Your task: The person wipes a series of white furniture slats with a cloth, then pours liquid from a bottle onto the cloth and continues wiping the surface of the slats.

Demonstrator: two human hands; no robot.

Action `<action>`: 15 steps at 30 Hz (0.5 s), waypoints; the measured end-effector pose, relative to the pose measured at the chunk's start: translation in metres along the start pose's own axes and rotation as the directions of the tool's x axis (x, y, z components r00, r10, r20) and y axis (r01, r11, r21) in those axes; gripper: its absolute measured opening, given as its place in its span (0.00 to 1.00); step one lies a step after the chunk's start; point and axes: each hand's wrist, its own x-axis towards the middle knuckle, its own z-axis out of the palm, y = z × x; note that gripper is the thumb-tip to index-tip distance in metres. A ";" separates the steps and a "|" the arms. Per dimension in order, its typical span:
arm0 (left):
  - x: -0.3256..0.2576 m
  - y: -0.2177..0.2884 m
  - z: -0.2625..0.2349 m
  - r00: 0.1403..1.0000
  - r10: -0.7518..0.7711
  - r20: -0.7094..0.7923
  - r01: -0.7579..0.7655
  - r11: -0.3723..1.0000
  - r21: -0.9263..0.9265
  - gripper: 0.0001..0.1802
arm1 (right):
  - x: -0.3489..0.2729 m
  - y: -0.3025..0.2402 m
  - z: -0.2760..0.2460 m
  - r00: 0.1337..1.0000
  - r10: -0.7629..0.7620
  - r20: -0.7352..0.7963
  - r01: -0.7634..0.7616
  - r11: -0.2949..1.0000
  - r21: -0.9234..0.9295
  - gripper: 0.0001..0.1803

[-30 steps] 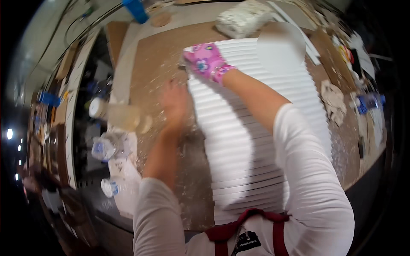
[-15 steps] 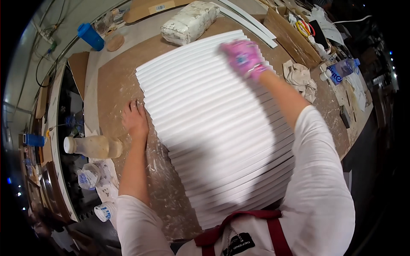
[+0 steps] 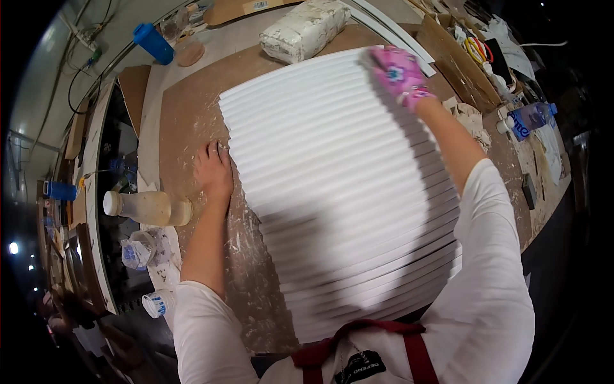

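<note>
Left hand (image 3: pixel 214 171): bare, palm down, fingers (image 3: pixel 211 151) together and extended flat on the worktop (image 3: pixel 185 109). The fingers grip nothing. They lie just beside the left edge of the white ribbed panel (image 3: pixel 339 185), with the outermost fingertip at or against that edge; contact cannot be confirmed.

Right hand (image 3: pixel 398 72): covered by a pink patterned glove, resting on the far right corner of the ribbed panel. The fingers are bent over the panel surface near its far edge. Whether they clamp the edge or only press on it cannot be told.

Ribbed panel: lies flat on the brown worktop between the two hands, ribs running across from left to right, near end reaching the person's apron (image 3: pixel 358 358).

Beyond the right hand: a lumpy white bag (image 3: pixel 306 29) lies on the worktop just past the panel's far edge. To the right of the right hand, a crumpled rag (image 3: pixel 470 118) and a clear plastic bottle (image 3: pixel 527 118).

To the left of the left hand: a cloudy bottle with a white cap (image 3: pixel 144 207) lies on its side. Far beyond it, a blue cylinder (image 3: pixel 153 43) sits at the worktop's far left corner.
</note>
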 end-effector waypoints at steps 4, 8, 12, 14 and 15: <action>-0.004 -0.017 -0.003 1.000 -0.020 -0.008 0.021 0.999 0.033 0.20 | 0.045 -0.188 0.030 0.939 -0.318 -0.134 0.345 0.876 0.337 0.18; 0.001 0.000 0.000 1.000 -0.008 0.020 0.008 1.000 0.014 0.20 | 0.060 -0.243 0.061 0.924 -0.376 0.063 0.374 0.926 0.043 0.11; -0.004 -0.019 0.001 0.999 0.017 -0.046 -0.016 1.000 0.017 0.19 | 0.062 -0.151 0.064 0.955 -0.269 -0.127 0.280 0.957 0.073 0.13; -0.003 -0.015 0.001 0.999 0.014 -0.032 -0.014 1.000 0.002 0.19 | 0.053 -0.075 0.042 1.000 -0.008 -0.013 0.009 0.999 0.054 0.12; -0.002 -0.010 0.002 0.999 0.005 -0.039 -0.005 1.000 -0.005 0.20 | 0.043 -0.042 0.013 0.997 0.059 0.051 -0.052 0.991 -0.121 0.11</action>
